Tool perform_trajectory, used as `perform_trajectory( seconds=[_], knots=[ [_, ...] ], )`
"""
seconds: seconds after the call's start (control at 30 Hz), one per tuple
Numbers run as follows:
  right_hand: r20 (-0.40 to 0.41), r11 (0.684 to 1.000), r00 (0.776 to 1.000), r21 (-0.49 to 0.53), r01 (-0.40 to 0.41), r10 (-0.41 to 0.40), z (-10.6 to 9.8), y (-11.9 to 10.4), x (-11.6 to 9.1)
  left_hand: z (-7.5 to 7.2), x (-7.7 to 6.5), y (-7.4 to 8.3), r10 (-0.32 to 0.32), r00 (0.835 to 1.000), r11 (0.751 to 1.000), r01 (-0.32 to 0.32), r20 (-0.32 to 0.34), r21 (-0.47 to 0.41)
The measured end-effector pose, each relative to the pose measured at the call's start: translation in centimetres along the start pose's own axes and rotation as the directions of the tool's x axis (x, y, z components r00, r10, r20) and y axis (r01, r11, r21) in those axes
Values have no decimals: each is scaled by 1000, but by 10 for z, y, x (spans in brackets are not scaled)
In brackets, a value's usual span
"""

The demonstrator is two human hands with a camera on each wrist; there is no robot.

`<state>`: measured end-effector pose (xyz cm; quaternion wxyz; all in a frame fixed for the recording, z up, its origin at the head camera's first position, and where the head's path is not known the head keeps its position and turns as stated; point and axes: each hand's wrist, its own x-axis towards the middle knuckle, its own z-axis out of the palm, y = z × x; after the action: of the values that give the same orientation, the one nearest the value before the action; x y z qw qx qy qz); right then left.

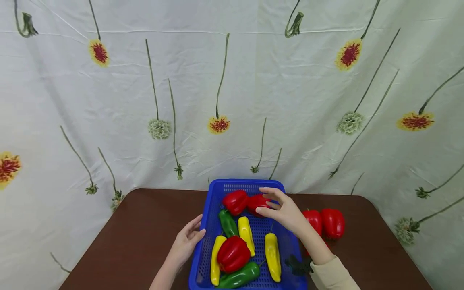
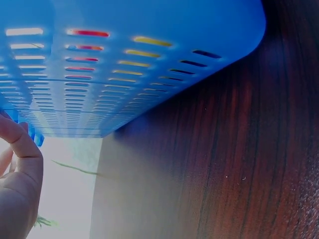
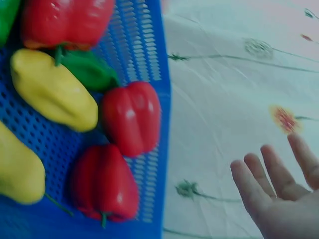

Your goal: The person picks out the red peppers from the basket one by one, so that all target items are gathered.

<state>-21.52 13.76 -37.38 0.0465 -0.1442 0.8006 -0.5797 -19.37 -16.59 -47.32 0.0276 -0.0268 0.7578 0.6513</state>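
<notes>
Now, I judge from afar, the step in hand is picking or placing a red pepper; I cannot tell which. This pepper lies inside the far end of the basket. Near it, the right hand has its fingers spread, with nothing grasped. The left hand is at the basket's left rim; I cannot tell whether its fingers clench it. Other red peppers lie on the desk, right of the basket. A pick would call for lowering and closing the fingers.

Both forearms forward, right fingers parted, softly bent.
</notes>
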Motion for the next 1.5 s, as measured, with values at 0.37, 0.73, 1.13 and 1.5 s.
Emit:
perform_trajectory(
  seconds=[0.37,0.73,1.13,1.5],
  knots=[
    [268,995,963,-90,48,-22,41,22,12,2,-1,1,7,1000,1000,-7,5,-29],
    [427,989,903,-145,19,45,64,35,16,2,0,1,3,1000,1000,-3,-1,-21],
    [488,934,855,-357,10,178,78,40,18,2,1,1,11,1000,1000,-11,0,-18],
    [457,909,862,-417,-11,221,81,39,17,2,1,0,6,1000,1000,-6,1,-2]
  ],
)
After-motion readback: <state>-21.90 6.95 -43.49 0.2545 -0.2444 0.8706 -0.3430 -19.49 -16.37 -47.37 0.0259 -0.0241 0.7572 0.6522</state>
